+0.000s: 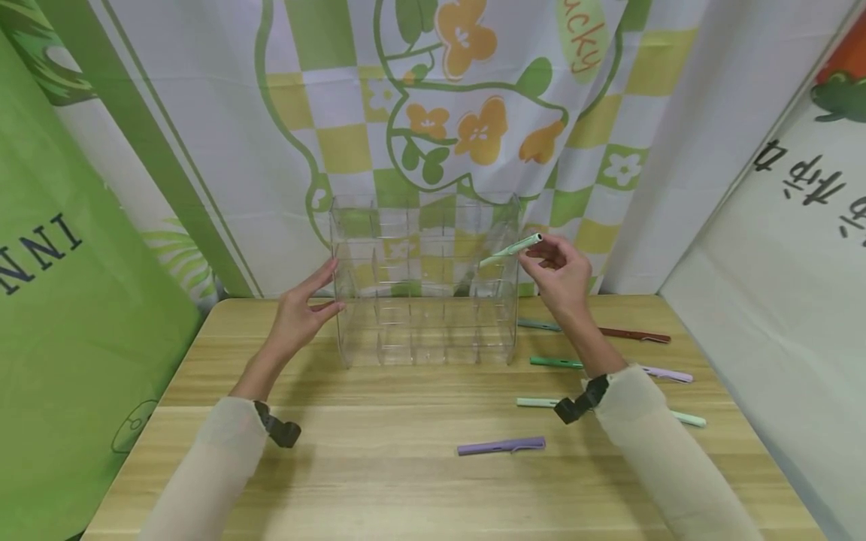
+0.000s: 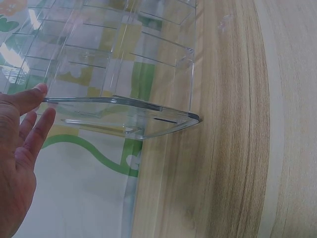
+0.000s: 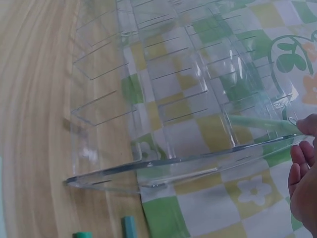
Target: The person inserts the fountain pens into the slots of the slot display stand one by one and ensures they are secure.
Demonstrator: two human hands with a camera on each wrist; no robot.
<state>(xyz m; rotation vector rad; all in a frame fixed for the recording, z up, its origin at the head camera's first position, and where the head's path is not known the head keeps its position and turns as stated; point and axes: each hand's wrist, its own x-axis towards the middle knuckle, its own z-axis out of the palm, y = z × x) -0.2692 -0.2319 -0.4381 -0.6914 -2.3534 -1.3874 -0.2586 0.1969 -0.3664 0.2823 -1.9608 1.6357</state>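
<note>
A clear plastic organizer [image 1: 426, 315] with rows of small compartments stands upright near the back of the table. My left hand [image 1: 301, 312] grips its left side wall, the thumb at the front edge and the other fingers against the outside, as the left wrist view [image 2: 17, 148] also shows. At the upper right side, my right hand [image 1: 558, 274] pinches a light green pen [image 1: 510, 249] near its capped end. The pen slants down to the left, its lower end overlapping an upper right compartment. In the right wrist view that pen [image 3: 262, 121] shows through the clear plastic.
A purple pen [image 1: 501, 446] lies in front of the organizer. To the right lie a dark red pen [image 1: 636, 334], a green pen [image 1: 555, 362], a lilac pen [image 1: 666, 373] and several others, partly under my right forearm. A patterned curtain [image 1: 473, 135] hangs behind.
</note>
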